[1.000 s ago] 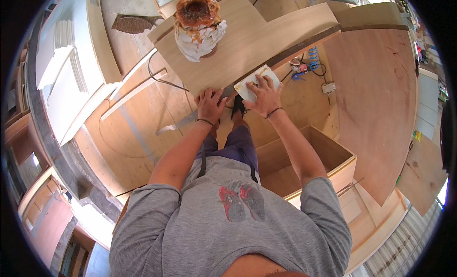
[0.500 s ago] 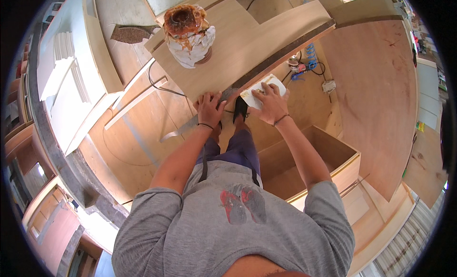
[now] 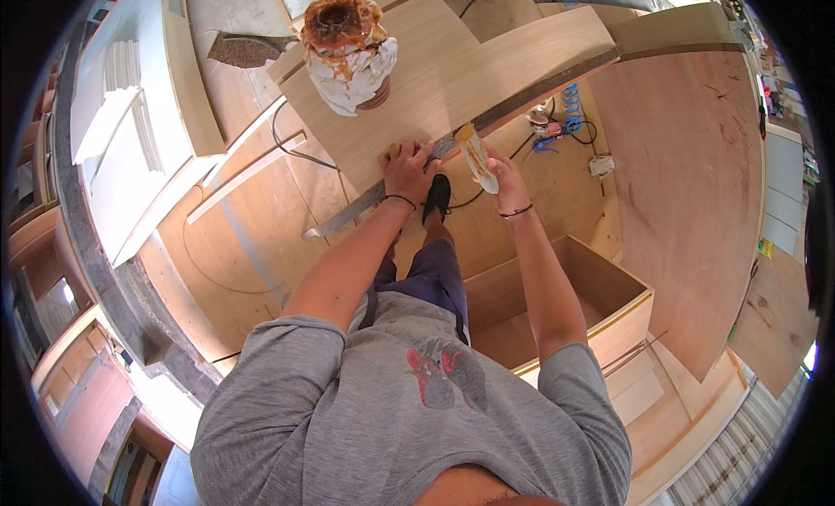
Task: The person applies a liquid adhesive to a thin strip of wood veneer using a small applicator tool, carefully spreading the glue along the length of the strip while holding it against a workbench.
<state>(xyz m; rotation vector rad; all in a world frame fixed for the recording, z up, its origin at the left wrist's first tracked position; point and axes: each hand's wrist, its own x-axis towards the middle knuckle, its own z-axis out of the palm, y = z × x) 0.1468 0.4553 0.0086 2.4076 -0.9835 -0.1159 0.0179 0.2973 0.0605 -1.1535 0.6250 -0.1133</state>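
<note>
My left hand (image 3: 407,169) is at the near edge of a wood-veneer board (image 3: 417,80), fingers curled over a dark grey edging strip (image 3: 348,212). The strip's loose end hangs down to the left, and its other end runs along the board's edge. In my right hand (image 3: 509,186) is a flat white spreader (image 3: 477,160) smeared with brown glue, tilted nearly on edge. Its tip is at the strip, just right of my left hand. On the board stands a glue pot (image 3: 348,58) wrapped in white, its top crusted with amber-brown glue.
An open wooden drawer box (image 3: 600,284) is beside my right arm. Behind it leans a large reddish plywood panel (image 3: 678,175). A blue coiled air hose (image 3: 571,106) and a red tool (image 3: 555,127) lie beyond my right hand. White panels (image 3: 130,149) stand at left.
My left hand has slid right along the board's edge. My right hand has turned the spreader from flat to nearly edge-on and brought its tip to the strip.
</note>
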